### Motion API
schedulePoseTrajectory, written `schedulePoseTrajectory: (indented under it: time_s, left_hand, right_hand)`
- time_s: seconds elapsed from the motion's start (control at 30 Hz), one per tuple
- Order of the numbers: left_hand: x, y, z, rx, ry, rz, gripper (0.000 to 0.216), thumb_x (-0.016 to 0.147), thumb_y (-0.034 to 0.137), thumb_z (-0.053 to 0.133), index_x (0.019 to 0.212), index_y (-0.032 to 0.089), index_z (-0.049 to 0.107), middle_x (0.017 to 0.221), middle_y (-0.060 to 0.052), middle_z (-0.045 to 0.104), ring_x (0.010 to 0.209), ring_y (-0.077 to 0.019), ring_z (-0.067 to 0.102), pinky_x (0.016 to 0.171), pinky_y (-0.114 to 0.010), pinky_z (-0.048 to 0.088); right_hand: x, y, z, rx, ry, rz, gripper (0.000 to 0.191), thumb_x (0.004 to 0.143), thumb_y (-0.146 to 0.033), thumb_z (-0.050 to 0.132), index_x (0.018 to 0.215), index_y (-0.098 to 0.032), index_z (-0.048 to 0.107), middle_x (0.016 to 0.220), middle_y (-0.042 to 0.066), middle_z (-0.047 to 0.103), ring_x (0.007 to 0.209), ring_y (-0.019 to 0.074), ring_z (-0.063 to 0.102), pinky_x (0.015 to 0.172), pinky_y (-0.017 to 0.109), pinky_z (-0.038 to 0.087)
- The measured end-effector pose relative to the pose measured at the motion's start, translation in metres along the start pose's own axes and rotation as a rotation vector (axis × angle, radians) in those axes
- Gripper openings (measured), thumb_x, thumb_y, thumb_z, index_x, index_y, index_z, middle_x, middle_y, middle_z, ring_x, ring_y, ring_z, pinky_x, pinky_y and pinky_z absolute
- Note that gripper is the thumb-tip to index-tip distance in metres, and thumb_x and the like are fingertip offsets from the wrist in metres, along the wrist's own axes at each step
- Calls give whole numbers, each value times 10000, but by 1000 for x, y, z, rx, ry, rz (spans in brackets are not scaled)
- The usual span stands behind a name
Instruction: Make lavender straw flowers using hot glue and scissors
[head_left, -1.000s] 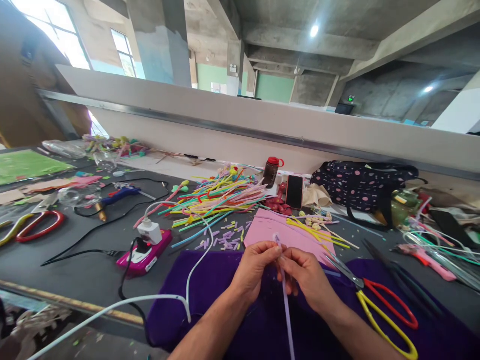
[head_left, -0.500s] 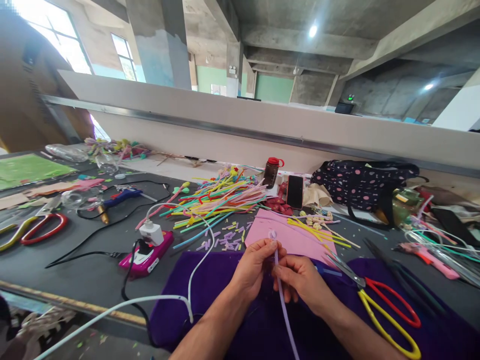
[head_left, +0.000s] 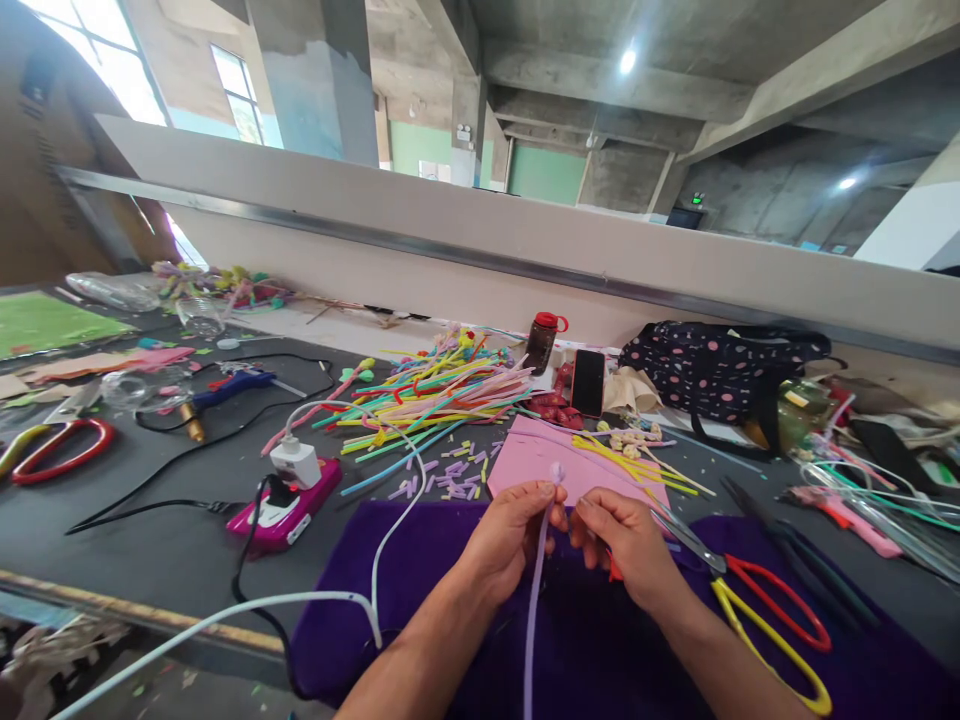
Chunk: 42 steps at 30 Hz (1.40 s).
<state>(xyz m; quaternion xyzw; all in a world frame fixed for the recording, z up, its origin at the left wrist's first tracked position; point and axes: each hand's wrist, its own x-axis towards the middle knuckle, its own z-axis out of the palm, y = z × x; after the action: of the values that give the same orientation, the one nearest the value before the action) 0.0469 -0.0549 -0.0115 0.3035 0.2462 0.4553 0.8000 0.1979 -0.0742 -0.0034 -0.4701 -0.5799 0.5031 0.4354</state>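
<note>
My left hand [head_left: 510, 535] pinches a lavender pipe cleaner [head_left: 534, 610] close to its upper end. A small curled, pale purple tip [head_left: 556, 472] sticks up above the fingers, and the long tail hangs down over the purple cloth [head_left: 420, 560]. Just to the right, my right hand [head_left: 619, 540] has thumb and fingers drawn together, apart from the stem; whatever is between them is too small to make out. A bit of red [head_left: 615, 568] shows below its fingers. Scissors [head_left: 720, 565] with one red and one yellow handle lie right of that hand, blades pointing toward it.
Behind the hands lies a pink sheet [head_left: 525, 465] with yellow stems on it. A pile of coloured pipe cleaners [head_left: 435, 395], short cut pieces [head_left: 457, 475], a phone [head_left: 588, 382] and a bottle [head_left: 541, 345] sit farther back. A magenta power strip [head_left: 289, 515] with cables stands left.
My right hand has moved off the pipe cleaner, slightly to the right. The stem's tail has swung left, while my left hand keeps its pinch. The view has shifted a little.
</note>
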Motion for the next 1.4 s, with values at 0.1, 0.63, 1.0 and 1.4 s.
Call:
schedulePoseTrajectory:
  time_s: [0.1,0.63,1.0,1.4]
  left_hand:
    - [0,0,1,7,-10,-3,189,720,289,623,759,105,630,560,-2,530,516,-93,502,428,-185,332]
    - [3,-1,5,-36,-118,-255,104,727,210,520,649,148,492,505,31,354,483,-90,420,343,-150,210]
    - [4,-4,3,-33,-101,-274,110,746,215,507,664,144,493,515,29,361,495,-86,433,340,-139,201]
    - [-4,-10,4,84,-168,-73,202,711,308,625,714,106,610,522,-19,568,473,-101,523,351,-171,306]
  right_hand:
    - [0,1,0,16,13,1,305,810,-427,523,688,-154,587,583,-6,596,392,75,488,356,183,274]
    - [1,-5,-11,292,15,6,302,779,-396,584,994,-185,599,863,31,595,583,103,540,410,174,346]
    - [1,3,-6,179,29,-52,352,827,-411,512,1078,-176,590,733,26,606,593,124,551,411,180,348]
    - [1,4,-29,75,156,-21,333,806,-423,542,1049,-199,589,939,55,606,587,111,531,442,204,386]
